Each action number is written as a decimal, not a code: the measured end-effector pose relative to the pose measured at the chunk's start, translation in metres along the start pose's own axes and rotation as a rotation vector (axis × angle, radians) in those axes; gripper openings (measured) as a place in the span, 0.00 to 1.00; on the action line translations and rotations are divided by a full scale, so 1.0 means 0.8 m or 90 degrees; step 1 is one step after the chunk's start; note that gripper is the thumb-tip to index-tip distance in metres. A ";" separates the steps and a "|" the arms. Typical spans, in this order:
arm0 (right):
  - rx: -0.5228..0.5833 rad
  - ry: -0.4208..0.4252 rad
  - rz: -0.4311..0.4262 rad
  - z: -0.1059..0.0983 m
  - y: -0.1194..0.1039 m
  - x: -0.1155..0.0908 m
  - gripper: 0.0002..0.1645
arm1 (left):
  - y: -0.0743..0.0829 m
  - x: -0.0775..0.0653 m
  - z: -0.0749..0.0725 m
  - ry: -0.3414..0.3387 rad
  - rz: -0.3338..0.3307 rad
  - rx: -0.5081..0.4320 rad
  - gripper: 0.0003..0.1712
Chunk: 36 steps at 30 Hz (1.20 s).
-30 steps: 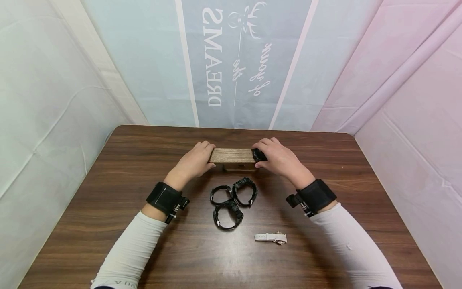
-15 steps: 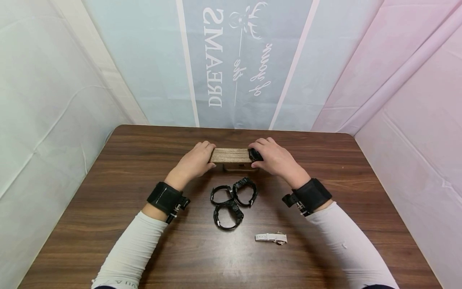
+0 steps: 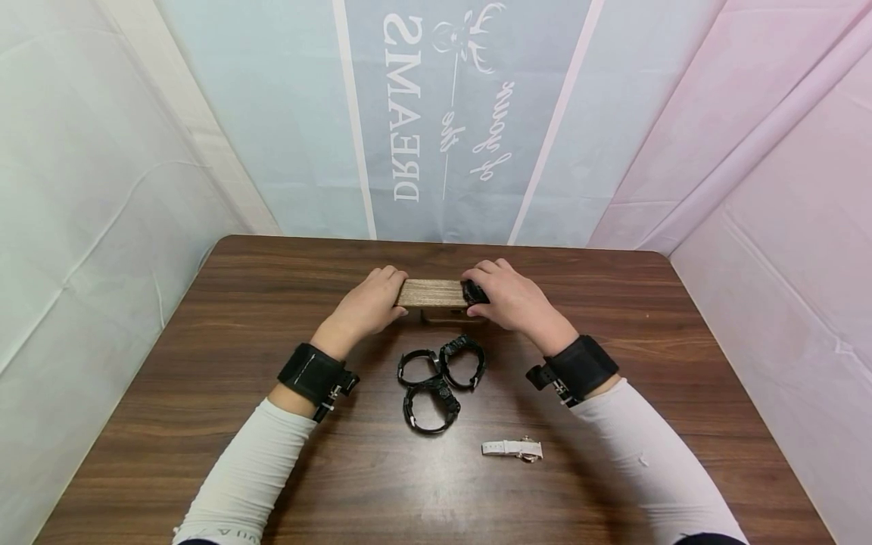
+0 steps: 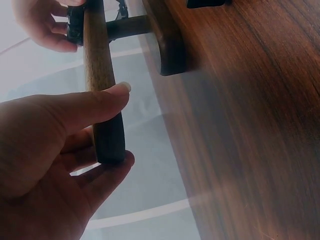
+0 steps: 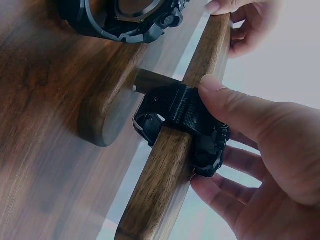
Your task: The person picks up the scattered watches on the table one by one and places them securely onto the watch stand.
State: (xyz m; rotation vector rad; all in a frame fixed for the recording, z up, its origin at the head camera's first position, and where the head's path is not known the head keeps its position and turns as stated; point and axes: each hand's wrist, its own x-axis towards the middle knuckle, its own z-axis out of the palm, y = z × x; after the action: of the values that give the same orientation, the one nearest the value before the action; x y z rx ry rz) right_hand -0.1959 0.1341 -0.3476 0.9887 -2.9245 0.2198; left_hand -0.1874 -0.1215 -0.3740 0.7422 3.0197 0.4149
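Noted toward the far side of the dark wood-grain counter [image 3: 381,492]: wooden bar [image 3: 431,292], borne on a short post [image 5: 155,81] above a round-ended base [image 5: 100,120]. Left hand [image 3: 364,303] at the bar's left end; grip clamped on the wood, thumb to the near side, fingers behind. Right hand [image 3: 514,299] at a black watch [image 5: 202,130]; grip clamped on it, thumb against one side, fingertips at the edge of the case. Looped around the bar, just beside the post, with bare wood beyond toward the right end, per the right wrist view. In the head view, same end hidden behind the fingers.

About mid-counter, nearer the body: three more black watches in a tight cluster, each lying on its side with strap curved into a ring. Logged as back watch [image 3: 461,342], left watch [image 3: 434,364], front watch [image 3: 450,405]; exact contact between them not readable. Closer in and to the right, well apart from the cluster: white-strapped watch [image 3: 504,448], gold-toned metal at its right end.

Worn on the wrists: left band [image 3: 312,375] and right band [image 3: 591,369], both black. Beyond the counter: pale blue cloth [image 3: 463,219] with white lettering, reversed.
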 end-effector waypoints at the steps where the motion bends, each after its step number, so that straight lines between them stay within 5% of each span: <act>1: 0.001 0.002 -0.002 0.000 0.000 0.000 0.34 | 0.000 0.000 0.000 0.000 0.000 0.001 0.33; 36: -0.010 0.009 -0.013 0.002 -0.005 0.005 0.36 | 0.000 -0.001 0.003 0.006 -0.002 0.002 0.34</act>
State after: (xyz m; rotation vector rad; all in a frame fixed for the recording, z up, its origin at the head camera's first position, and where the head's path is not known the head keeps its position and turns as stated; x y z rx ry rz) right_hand -0.1962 0.1282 -0.3486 1.0111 -2.8975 0.2023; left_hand -0.1869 -0.1215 -0.3763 0.7382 3.0304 0.4154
